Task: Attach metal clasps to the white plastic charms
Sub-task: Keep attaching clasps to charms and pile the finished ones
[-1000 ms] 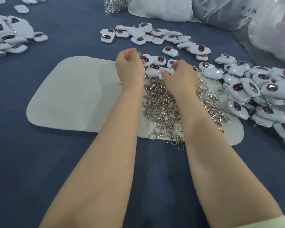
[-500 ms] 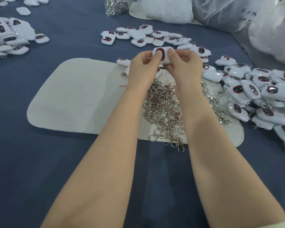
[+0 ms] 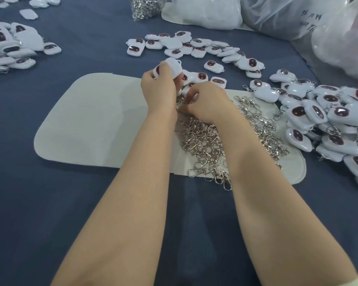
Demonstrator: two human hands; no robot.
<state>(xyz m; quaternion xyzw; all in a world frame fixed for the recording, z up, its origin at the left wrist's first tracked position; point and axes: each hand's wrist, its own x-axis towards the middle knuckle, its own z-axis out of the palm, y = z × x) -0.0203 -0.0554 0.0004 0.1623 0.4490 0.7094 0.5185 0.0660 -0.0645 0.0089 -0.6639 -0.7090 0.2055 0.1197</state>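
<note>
My left hand (image 3: 160, 87) grips a white plastic charm (image 3: 174, 67) with a dark oval window, its small loop pointing up and right. Just below and to the right, my right hand (image 3: 207, 102) has its fingers curled down at the top of the pile of metal clasps (image 3: 205, 143), pinching a clasp (image 3: 180, 103) at the pile's upper edge. The pile lies on a pale felt mat (image 3: 95, 120). Loose white charms (image 3: 196, 47) lie in an arc beyond my hands.
A heap of charms with clasps (image 3: 329, 120) lies at the right, another heap of charms (image 3: 10, 50) at the far left. A bag of clasps (image 3: 145, 6) and clear plastic bags (image 3: 277, 15) stand at the back on the blue cloth (image 3: 50, 203).
Both hands held one charm up together; now the left hand alone keeps it, and the right hand has dropped to the clasp pile and pinched a clasp.
</note>
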